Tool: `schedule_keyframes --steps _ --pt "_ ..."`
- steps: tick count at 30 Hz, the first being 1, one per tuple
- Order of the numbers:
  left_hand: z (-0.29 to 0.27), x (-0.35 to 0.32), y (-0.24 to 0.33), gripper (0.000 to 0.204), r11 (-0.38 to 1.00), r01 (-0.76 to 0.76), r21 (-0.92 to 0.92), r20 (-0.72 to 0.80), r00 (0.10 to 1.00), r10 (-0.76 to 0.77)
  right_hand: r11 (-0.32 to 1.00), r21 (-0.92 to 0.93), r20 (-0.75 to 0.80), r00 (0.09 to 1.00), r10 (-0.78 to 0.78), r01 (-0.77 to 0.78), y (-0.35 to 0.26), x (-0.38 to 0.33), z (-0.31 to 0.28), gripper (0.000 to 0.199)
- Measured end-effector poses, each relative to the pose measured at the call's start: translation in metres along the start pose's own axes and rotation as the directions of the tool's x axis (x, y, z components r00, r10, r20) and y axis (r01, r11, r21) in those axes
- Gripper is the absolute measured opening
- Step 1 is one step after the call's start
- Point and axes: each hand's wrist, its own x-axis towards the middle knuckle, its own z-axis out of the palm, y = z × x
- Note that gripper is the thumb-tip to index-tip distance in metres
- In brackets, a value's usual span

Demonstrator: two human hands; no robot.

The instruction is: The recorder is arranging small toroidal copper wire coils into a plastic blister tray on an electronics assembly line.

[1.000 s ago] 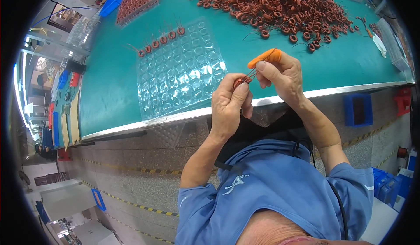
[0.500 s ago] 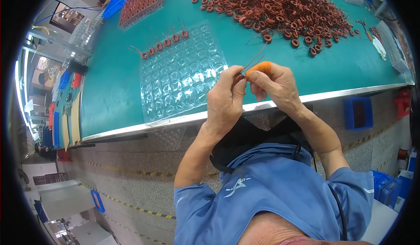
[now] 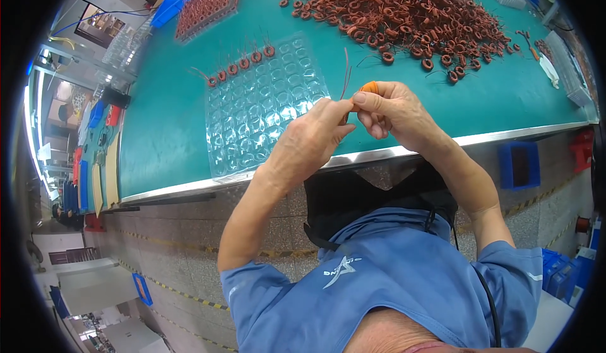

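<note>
Close together above the table's front edge, both my hands work on one small copper-wound toroidal coil (image 3: 344, 119), mostly hidden by the fingers. Its thin wire leads (image 3: 346, 78) stick up from between the fingertips. My left hand (image 3: 310, 133) is closed around the coil. Thumb and forefinger of my right hand (image 3: 399, 110) pinch at the same spot, an orange cover (image 3: 370, 87) on the forefinger. Left of the hands lies a clear plastic blister tray (image 3: 249, 123) with round pockets. Several coils (image 3: 233, 70) stand along its far row, leads upward.
A big heap of copper coils (image 3: 404, 18) covers the far right of the green table (image 3: 161, 145). A filled coil tray (image 3: 208, 9) lies at far left by a blue bin (image 3: 180, 0). An orange-handled tool (image 3: 535, 54) rests at right. A metal strip (image 3: 170, 191) edges the table.
My left hand has turned, its elbow swinging out to the left, and now covers more of the coil. The leads point more upright. My right forefinger is curled further in.
</note>
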Motion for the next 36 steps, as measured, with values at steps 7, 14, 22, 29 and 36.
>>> schedule_keyframes --steps 7,14,22,29,36 --pt "-0.014 0.004 0.003 0.031 0.764 -0.253 0.593 0.247 0.961 0.126 0.988 -0.039 0.032 0.988 0.148 -0.147 0.0 0.013 -0.001 0.019" --pt "0.001 -0.007 -0.007 0.022 0.872 -0.075 0.483 0.245 0.968 -0.052 0.979 -0.053 0.022 0.98 0.2 -0.199 0.013 0.02 -0.004 0.018" --pt "-0.006 0.001 -0.01 0.015 0.788 -0.346 0.509 0.408 0.903 0.133 0.919 -0.181 0.0 0.934 0.357 -0.351 0.021 0.025 -0.007 0.015" --pt "0.008 -0.002 -0.019 0.012 0.655 -0.351 0.67 0.341 0.928 0.149 0.92 -0.014 -0.041 0.92 0.391 -0.392 0.028 0.028 -0.009 0.015" --pt "0.026 -0.005 -0.029 0.029 0.915 0.298 -0.271 -0.054 0.945 -0.323 0.986 -0.087 -0.047 0.99 0.136 -0.139 0.008 0.027 -0.006 0.022"
